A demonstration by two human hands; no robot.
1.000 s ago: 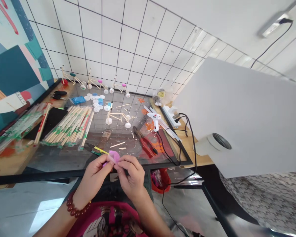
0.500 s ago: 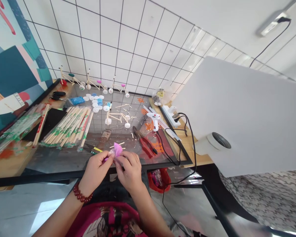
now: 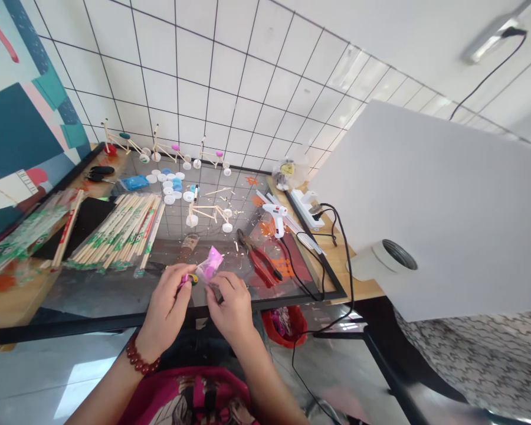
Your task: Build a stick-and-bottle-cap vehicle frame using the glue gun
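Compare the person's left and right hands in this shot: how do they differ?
The left hand wears a dark red bead bracelet, while the right hand has none. The left hand pinches a small pink-and-yellow piece; the right hand appears to hold a crumpled pink packet. Both hands are ungloved and held close together over the near edge of the glass tabletop.

The wall [image 3: 230, 77] is white tile with thin black lines, and a painting [image 3: 22, 112] in green and pink stands at left. A wooden desk [image 3: 363, 288] is before the wall. The floor [image 3: 84, 378] is grey and shiny. At right are a big white board [image 3: 438, 200], a lamp [image 3: 491, 41] and a patterned rug [image 3: 482, 360].
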